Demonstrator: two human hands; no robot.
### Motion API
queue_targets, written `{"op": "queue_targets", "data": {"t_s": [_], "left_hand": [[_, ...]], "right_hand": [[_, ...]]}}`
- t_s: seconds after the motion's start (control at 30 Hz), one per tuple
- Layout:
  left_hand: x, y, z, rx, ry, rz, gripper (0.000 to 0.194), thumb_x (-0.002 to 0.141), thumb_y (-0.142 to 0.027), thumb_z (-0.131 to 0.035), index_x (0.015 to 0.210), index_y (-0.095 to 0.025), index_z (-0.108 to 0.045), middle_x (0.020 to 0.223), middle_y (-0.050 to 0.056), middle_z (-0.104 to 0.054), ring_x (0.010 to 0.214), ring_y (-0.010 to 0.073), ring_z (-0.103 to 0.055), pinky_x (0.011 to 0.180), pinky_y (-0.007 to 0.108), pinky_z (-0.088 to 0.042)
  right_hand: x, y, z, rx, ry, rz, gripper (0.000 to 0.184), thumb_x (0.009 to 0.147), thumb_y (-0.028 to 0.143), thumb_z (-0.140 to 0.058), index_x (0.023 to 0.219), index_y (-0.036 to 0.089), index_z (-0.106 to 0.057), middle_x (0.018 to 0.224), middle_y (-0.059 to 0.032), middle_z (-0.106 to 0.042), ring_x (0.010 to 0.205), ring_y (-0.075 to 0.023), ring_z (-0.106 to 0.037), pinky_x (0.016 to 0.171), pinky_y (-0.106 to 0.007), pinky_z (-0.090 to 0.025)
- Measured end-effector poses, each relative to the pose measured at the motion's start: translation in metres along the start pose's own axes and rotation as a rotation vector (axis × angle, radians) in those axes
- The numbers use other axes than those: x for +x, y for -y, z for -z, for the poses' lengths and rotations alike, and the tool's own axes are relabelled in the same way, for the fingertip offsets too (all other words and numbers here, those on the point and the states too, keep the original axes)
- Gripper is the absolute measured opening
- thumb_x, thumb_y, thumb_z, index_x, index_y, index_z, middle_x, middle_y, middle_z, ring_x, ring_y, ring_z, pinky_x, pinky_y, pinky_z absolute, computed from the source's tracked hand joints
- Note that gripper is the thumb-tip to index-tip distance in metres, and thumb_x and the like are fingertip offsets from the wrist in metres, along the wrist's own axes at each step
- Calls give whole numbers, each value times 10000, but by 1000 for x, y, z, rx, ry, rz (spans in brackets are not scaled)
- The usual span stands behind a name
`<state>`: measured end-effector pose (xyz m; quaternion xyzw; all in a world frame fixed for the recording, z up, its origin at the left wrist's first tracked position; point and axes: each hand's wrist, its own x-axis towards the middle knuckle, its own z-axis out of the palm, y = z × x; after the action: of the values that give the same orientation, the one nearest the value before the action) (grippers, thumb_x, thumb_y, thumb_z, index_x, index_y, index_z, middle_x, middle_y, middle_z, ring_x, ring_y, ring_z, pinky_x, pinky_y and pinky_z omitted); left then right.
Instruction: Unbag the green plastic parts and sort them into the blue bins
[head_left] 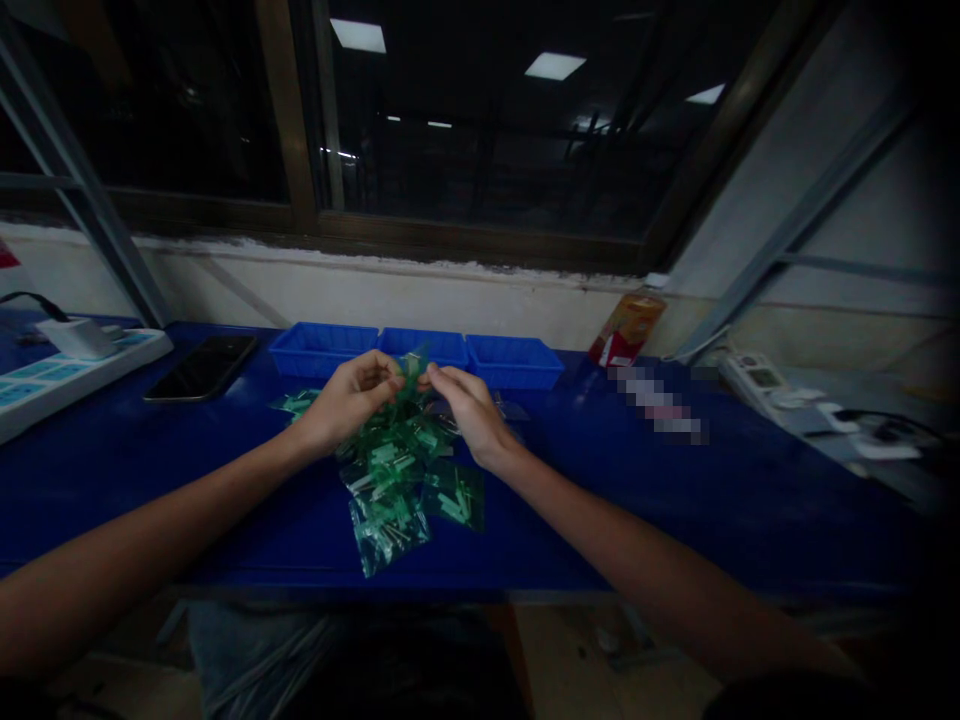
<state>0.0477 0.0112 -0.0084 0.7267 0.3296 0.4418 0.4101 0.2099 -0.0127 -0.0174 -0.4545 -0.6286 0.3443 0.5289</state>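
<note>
Both hands meet over a heap of small green plastic bags on the blue table. Between them is one green plastic bag, held up in front of the blue bins. My left hand pinches its left side with thumb and forefinger. The fingertips of my right hand close on its right side. What lies inside the held bag is too blurred to make out. In the heap, the bags contain small pale strips and thin metallic pieces. A separate bag lies at the heap's right edge.
Three blue bins stand in a row behind the hands. A phone and a power strip lie to the left. At the back right stands a drink bottle; chargers and cables lie farther right. A window rises behind.
</note>
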Motion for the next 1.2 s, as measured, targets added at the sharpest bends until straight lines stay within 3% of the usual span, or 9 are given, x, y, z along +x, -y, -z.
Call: {"op": "queue_targets", "data": {"t_s": [0.2,0.33,0.43,0.57,0.73,0.83,1.0,1.1,1.2], "left_hand": [[-6,0,1,642,82,-444,124,814,-130,-429,848,-163,-543,821,28,-550,750,138,-525,677,252,-411],[-6,-1,4,754,142,-543,208,839,-125,-386,894,-169,-582,903,56,-559,863,164,-527,768,281,-411],[-5,-4,5,616,122,-381,192,848,-232,-419,919,-161,-583,883,52,-585,835,171,-539,746,285,-416],[-2,-6,3,123,65,5,426,868,-460,-315,850,-129,-583,762,50,-601,722,165,-554,657,276,-431],[6,-5,7,-113,26,123,280,729,-412,-573,749,-134,-595,644,0,-559,574,108,-499,552,221,-391],[15,-5,26,22,-145,10,226,700,-363,-599,723,-138,-595,595,-18,-540,523,95,-473,514,210,-364],[25,1,85,579,-739,-238,228,757,-346,-543,854,-150,-610,773,26,-624,718,146,-573,654,239,-417],[29,15,110,746,-839,-198,228,766,-340,-541,869,-146,-604,743,33,-631,703,157,-591,736,281,-423],[32,30,116,896,-763,-128,267,779,-360,-506,923,-152,-591,844,79,-640,816,211,-585,815,340,-401]], "right_hand": [[1,-1,-2,278,-26,-112,331,721,496,-542,681,168,-565,643,13,-572,604,-113,-522,598,-262,-392],[0,-3,-5,213,-74,-48,187,705,342,-587,775,172,-554,670,18,-584,597,-112,-530,560,-242,-399],[-1,-3,-3,-57,-126,184,131,742,263,-550,828,167,-576,755,-13,-612,695,-133,-564,649,-271,-442],[-5,2,4,-421,-53,582,164,770,155,-518,891,172,-628,856,-39,-606,844,-139,-560,787,-288,-443],[-8,5,4,-579,0,710,260,792,117,-465,938,233,-646,994,-45,-559,947,-147,-534,818,-311,-462],[-10,2,1,-627,-10,642,271,804,161,-464,1002,248,-628,1139,-64,-474,1073,-183,-473,859,-355,-452],[-11,-2,-2,-638,29,533,215,802,249,-492,962,207,-628,1124,-94,-438,1077,-203,-461,871,-369,-444],[-11,-3,-2,-650,57,504,201,802,271,-494,936,199,-626,1082,-92,-443,1072,-206,-456,881,-378,-431],[-12,-4,-2,-663,84,486,198,804,278,-494,928,195,-625,1067,-87,-450,1049,-201,-465,885,-381,-422]]}}
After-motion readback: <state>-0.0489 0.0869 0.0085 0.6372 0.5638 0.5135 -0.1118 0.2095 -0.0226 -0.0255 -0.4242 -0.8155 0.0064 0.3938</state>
